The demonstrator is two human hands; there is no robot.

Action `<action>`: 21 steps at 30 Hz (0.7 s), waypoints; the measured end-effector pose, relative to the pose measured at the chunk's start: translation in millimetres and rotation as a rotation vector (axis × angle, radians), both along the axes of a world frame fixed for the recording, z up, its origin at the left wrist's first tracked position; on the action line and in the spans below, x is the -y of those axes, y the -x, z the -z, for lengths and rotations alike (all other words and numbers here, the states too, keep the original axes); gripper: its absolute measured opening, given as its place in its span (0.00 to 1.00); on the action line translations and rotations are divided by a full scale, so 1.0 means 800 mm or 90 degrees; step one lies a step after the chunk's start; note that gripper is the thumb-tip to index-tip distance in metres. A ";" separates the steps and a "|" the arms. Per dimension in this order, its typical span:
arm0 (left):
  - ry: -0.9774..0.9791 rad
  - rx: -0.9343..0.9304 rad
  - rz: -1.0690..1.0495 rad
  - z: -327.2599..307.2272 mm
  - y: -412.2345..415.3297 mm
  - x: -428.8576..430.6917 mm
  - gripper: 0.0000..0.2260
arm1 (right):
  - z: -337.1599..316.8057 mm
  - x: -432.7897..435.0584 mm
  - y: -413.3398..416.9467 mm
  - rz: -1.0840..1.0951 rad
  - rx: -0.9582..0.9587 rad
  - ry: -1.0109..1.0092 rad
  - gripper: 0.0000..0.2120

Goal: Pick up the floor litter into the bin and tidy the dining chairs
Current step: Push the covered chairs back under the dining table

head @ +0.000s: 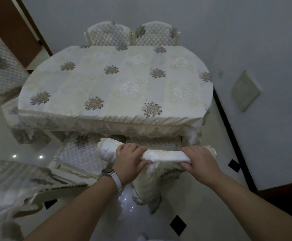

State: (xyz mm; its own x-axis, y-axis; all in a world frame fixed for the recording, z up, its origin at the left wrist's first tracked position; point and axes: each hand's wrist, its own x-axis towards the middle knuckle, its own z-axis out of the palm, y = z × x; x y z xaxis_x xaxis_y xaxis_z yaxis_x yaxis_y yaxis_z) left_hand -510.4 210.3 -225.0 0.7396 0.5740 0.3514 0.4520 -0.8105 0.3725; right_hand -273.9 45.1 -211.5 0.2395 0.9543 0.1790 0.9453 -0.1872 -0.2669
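Observation:
A dining chair with a cream quilted cover stands right in front of me, its seat tucked under the table's near edge. Both my hands grip the top of its backrest (166, 156). My left hand (130, 160), with a white watch strap on the wrist, holds the left part. My right hand (200, 160) holds the right part. The oval dining table (117, 80) carries a cream cloth with flower motifs. No litter and no bin are in view.
A second covered chair (77, 153) stands to the left of mine, angled out from the table. Two chairs (133, 34) sit at the far side against the wall, another (1, 70) at the far left. The wall and dark skirting run close on the right.

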 end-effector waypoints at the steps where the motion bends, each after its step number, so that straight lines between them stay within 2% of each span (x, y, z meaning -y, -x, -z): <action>1: 0.001 0.003 0.002 0.001 -0.003 -0.005 0.20 | 0.001 -0.004 -0.001 0.008 -0.003 0.006 0.21; 9: -0.018 0.016 0.002 0.008 -0.034 -0.033 0.20 | -0.003 -0.030 -0.020 0.056 -0.013 0.048 0.20; 21: 0.016 -0.038 -0.005 0.009 -0.096 -0.078 0.20 | 0.016 -0.084 -0.095 0.009 0.005 0.041 0.20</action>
State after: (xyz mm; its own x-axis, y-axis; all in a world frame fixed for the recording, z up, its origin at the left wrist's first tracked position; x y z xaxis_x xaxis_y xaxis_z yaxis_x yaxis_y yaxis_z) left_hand -434.0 272.8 -232.5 0.7549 0.5874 0.2917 0.4799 -0.7979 0.3647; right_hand -197.7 112.6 -224.4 0.2511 0.9606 0.1194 0.9448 -0.2164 -0.2460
